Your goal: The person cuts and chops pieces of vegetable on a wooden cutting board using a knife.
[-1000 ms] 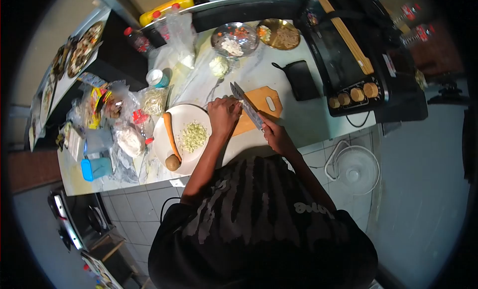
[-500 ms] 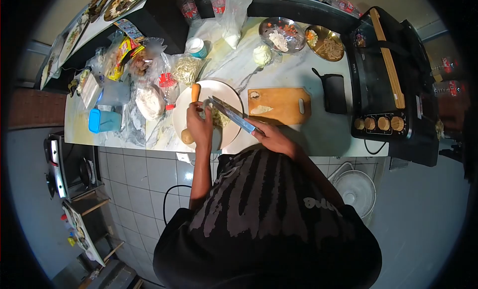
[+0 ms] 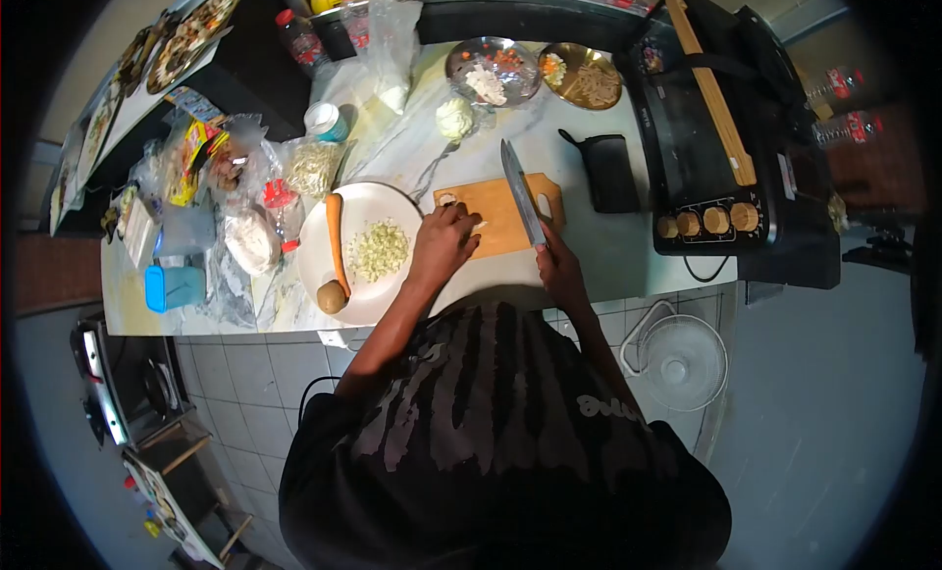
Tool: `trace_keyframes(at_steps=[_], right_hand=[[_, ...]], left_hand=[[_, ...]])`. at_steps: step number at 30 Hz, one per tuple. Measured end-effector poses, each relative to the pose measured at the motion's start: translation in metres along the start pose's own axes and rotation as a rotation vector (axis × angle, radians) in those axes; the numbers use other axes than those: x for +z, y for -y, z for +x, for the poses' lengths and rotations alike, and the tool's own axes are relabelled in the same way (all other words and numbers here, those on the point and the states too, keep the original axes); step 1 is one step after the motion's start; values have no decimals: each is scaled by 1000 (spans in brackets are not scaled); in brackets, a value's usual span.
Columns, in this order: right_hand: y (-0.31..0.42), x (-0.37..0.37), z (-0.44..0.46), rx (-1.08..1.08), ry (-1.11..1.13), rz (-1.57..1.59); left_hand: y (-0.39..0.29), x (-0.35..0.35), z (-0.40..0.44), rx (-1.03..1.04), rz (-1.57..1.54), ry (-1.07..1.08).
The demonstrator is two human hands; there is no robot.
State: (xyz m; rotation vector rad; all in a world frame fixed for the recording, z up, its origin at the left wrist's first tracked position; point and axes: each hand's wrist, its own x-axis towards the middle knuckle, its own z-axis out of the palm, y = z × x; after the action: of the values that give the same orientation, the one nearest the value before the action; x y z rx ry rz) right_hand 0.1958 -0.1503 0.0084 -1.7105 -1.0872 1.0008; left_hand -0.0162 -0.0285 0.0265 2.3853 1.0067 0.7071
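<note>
My right hand (image 3: 557, 268) grips the handle of a long-bladed knife (image 3: 520, 187), held over the right part of a wooden cutting board (image 3: 500, 234). At the board's left side is my left hand (image 3: 444, 238), fingers curled down onto the surface. A small pale piece shows at its fingertips; the fingers hide most of whatever lies under them. Left of that hand stands a large cream plate (image 3: 363, 195) with a heap of finely chopped pale-green bits (image 3: 381, 251). A wooden pestle (image 3: 336, 238) with a round head lies across the plate's left part.
A cabbage (image 3: 454, 119) and two metal plates of cut food, one a steel plate (image 3: 525, 91), stand behind the board. A black pouch (image 3: 610, 173) and a black oven (image 3: 702, 148) are at right. Plastic bags (image 3: 250, 238) and a blue-lidded tub (image 3: 175, 287) crowd the left.
Both hands have moved from over the plate to the cutting board. The knife has swung to point more steeply away from me. The view has shifted, so the counter things sit further left.
</note>
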Motion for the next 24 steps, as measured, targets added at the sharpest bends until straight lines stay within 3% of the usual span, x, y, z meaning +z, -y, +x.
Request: trace_keyframes(at_steps=[7,9,11,13,17,23,24], right_hand=[[3,0,-12,167,-20,124],[7,2,-17,204,-20,157],[4,1,-15,170,-8,127],[-1,2,-13,163,-3,133],[-5,2,-16,193,38,186],[-2,-3,-15,160,31,172],[-5,-3,-14,162,25,168]], left_hand=[[-6,18,19,-209,-27,-69],[-17,6,31,-374,-160,-27],[-7,-3,28,-357,-205,-23],[7,-10,18,-37,-75,55],[25,-2,7,31,-63,105],[8,13,0,-8,-104,31],[3,14,1,-97,-119,79]])
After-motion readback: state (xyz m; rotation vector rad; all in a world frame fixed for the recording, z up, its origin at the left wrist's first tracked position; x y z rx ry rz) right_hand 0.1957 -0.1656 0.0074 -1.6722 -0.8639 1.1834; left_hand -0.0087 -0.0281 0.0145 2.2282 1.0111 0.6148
